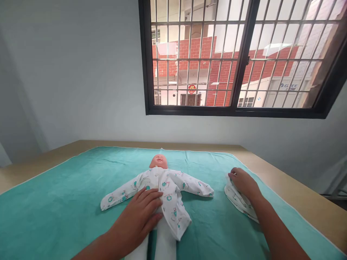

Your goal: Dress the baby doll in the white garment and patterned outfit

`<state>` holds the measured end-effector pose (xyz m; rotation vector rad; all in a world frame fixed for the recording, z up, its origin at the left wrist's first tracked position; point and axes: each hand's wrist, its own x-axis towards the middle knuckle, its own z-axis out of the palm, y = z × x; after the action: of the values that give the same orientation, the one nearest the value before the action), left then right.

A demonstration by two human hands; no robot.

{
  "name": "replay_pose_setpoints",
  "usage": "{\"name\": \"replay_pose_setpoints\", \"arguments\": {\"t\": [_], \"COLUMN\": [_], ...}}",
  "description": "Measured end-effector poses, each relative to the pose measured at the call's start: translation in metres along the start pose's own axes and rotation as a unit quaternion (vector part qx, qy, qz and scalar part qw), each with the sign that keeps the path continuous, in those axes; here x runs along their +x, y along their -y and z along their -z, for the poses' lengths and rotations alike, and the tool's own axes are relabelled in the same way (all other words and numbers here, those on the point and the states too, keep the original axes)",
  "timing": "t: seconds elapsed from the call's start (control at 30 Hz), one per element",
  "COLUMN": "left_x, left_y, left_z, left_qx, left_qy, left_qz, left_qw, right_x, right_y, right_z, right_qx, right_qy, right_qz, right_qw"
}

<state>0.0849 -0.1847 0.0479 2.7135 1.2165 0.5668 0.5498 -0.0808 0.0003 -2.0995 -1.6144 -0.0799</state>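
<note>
- Hands: two. Left hand lies loosely spread on the doll's front, clasping nothing; right hand has fingers curled round the upper end of a cloth, gripping it.
- Doll: one, on its back mid-sheet, head toward the wall (two white legs run toward the camera).
- Printed top: one, on the doll; two sleeves stretched outward, one lower flap fanned toward the right.
- White printed cloth: one, bundled, right of the doll and apart from the sleeve (pattern resembles the top's).
- Surface: one teal sheet, lightly creased, over one wooden table; bare wood shows along the edges.
- Room: one pale wall; one dark-framed window, two panes, metal bars; red brickwork beyond.
</note>
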Motion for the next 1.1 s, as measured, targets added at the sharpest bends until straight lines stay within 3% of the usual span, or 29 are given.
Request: {"name": "replay_pose_setpoints", "arguments": {"t": [0.1,0.13,0.2,0.27,0.33,0.43,0.57,0.77,0.93,1.1], "left_x": [-0.007,-0.009,-0.012,-0.018,-0.027,-0.041,-0.040,-0.004,0.015,0.028], "left_y": [0.022,0.034,0.065,0.100,0.130,0.157,0.159,0.140,0.135,0.126], "left_z": [-0.001,-0.002,-0.004,-0.007,-0.010,-0.012,-0.011,-0.016,-0.026,-0.019], "left_qx": [-0.018,-0.024,-0.027,-0.027,-0.025,-0.011,0.037,0.086,0.091,0.085], "left_qy": [-0.053,-0.075,-0.113,-0.125,-0.103,-0.044,-0.007,-0.002,-0.030,-0.046], "left_qz": [0.063,0.093,0.158,0.211,0.251,0.268,0.284,0.259,0.250,0.250], "left_qw": [0.996,0.993,0.981,0.969,0.962,0.962,0.958,0.962,0.964,0.963], "right_x": [-0.009,-0.017,-0.038,-0.063,-0.082,-0.094,-0.089,-0.097,-0.110,-0.116], "right_y": [0.040,0.058,0.096,0.131,0.156,0.170,0.167,0.181,0.187,0.185], "right_z": [-0.012,-0.018,-0.030,-0.038,-0.041,-0.041,-0.042,-0.042,-0.040,-0.040], "right_qx": [0.095,0.153,0.265,0.301,0.301,0.298,0.292,0.345,0.387,0.419], "right_qy": [-0.114,-0.108,-0.032,0.011,0.027,0.037,0.108,0.193,0.286,0.343], "right_qz": [0.074,0.113,0.173,0.238,0.276,0.258,0.242,0.217,0.215,0.212], "right_qw": [0.986,0.976,0.948,0.924,0.912,0.918,0.919,0.893,0.850,0.813]}}
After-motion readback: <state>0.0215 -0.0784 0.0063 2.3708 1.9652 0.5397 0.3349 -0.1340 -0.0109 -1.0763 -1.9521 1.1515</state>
